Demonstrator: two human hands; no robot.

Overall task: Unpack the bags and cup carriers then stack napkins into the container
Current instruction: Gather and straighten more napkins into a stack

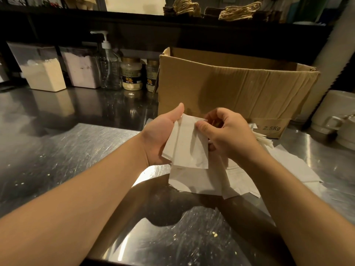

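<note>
- Steel counter (57, 150), cardboard box (230, 87) at its back edge.
- Left hand (161, 137) cradles folded napkins (188, 146); right hand (226, 129) pinches their top, probably squaring them for stacking.
- Loose napkins (221, 181) lie underneath.

A single wide-angle view looks from the person's head, forward and down along both forearms. It sits close over the steel bench (57, 150), with the hands near mid-frame. The box (230, 87) stands just beyond them, and a dark shelf (134, 18) crosses the top edge. Straight lines bow toward the frame's edges.
</note>
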